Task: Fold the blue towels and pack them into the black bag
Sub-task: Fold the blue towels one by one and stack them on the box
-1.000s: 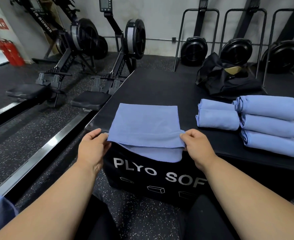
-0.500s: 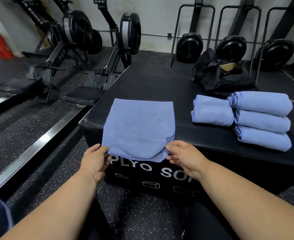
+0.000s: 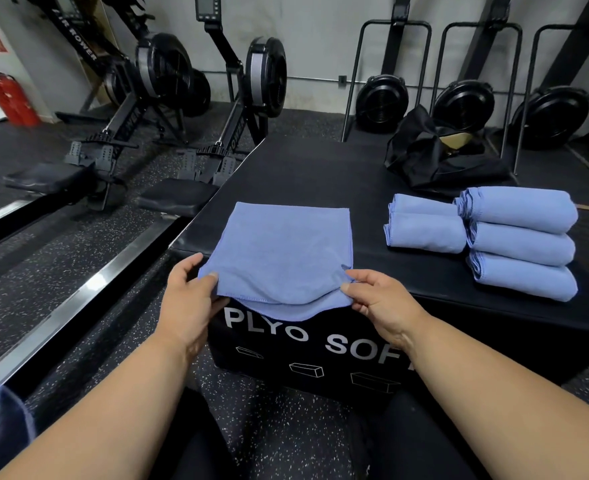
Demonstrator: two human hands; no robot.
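Observation:
A blue towel (image 3: 286, 251) lies half folded on the near left corner of the black plyo box (image 3: 306, 174), its near edge hanging over the front. My left hand (image 3: 190, 292) pinches its near left corner. My right hand (image 3: 379, 299) pinches the near right corner, thumb on top. Several folded blue towels (image 3: 518, 244) are stacked on the box at the right, with a smaller pair (image 3: 424, 225) beside them. The black bag (image 3: 431, 157) sits crumpled and partly open at the box's far right.
Rowing machines (image 3: 168, 109) stand on the rubber floor to the left of the box. Black fan wheels and metal frames (image 3: 459, 102) line the far wall. A metal floor rail (image 3: 64, 306) runs diagonally at the left. A red fire extinguisher (image 3: 7, 98) stands far left.
The towel's near edge was drawn toward me and down over the box front, then lifted slightly. Both hands shifted with it and keep hold of the near corners.

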